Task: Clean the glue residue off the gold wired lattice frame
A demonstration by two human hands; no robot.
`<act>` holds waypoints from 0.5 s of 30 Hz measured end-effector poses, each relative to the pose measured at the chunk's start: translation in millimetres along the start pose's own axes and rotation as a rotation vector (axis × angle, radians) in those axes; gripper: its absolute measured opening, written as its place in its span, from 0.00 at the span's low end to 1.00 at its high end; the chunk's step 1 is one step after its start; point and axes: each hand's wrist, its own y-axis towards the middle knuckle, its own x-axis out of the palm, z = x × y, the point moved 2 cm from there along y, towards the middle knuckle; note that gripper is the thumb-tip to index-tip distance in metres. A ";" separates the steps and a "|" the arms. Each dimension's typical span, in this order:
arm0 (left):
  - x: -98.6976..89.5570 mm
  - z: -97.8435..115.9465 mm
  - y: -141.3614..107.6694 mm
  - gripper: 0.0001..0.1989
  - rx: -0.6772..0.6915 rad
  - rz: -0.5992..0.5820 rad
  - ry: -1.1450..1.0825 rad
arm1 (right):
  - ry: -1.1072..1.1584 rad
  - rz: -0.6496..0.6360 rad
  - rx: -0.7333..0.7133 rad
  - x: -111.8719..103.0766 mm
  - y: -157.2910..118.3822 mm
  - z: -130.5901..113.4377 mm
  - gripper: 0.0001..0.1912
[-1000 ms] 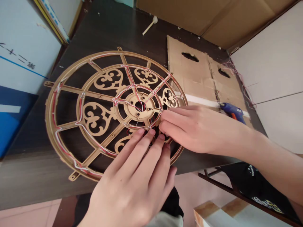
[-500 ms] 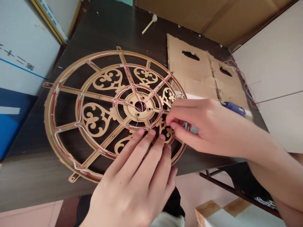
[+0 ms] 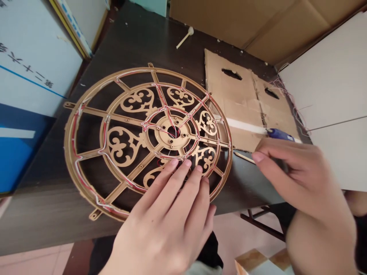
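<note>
A worker's left hand (image 3: 169,217) lies palm down, fingers extended and nearly together, across the near right part of a gold-coloured openwork frame (image 3: 147,159) set flat on a dark tabletop (image 3: 143,38). It grips nothing, its fingertips reaching toward the central hub (image 3: 165,137). The right hand (image 3: 295,179), curled with the thumb close to the index finger, is apart from the frame, just beyond its right rim. At its fingertips is a slender, pointed wooden stick (image 3: 243,157), its long axis running roughly left to right, the point aimed at the rim; whether the stick is pinched or merely touched cannot be told. The right hand is the nearer to the stick, the left the nearer to the frame, which spreads forward and to the left of both.

Round, and so without a long axis of its own, the frame is built of concentric rings tied by spokes, with small drilled tabs at the rim and scrolled panels (image 3: 122,147) between the inner rings. Red and white wires (image 3: 103,152) trace the channels and run into the hub's opening. A torn cardboard sheet (image 3: 235,91) lies beyond the right rim, a blue glue gun (image 3: 279,134) on it, partly hidden by the right hand.
</note>
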 end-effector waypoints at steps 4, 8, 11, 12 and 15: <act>1.0 -0.7 0.3 0.16 0.016 0.002 0.009 | 0.033 -0.087 -0.018 9.8 -21.2 0.8 0.25; 2.4 -1.6 0.9 0.16 0.008 0.020 0.013 | 0.071 -0.048 -0.016 18.2 -28.4 -4.8 0.12; 2.1 -1.1 1.4 0.15 0.000 0.018 0.010 | -0.035 0.087 -0.088 21.9 -24.1 -8.9 0.07; 1.6 -0.7 1.7 0.15 0.004 0.013 0.007 | -0.081 0.114 -0.126 23.0 -21.7 -9.8 0.08; -0.2 0.1 2.6 0.15 0.013 -0.001 0.000 | -0.162 0.110 -0.227 25.7 -14.0 -10.8 0.10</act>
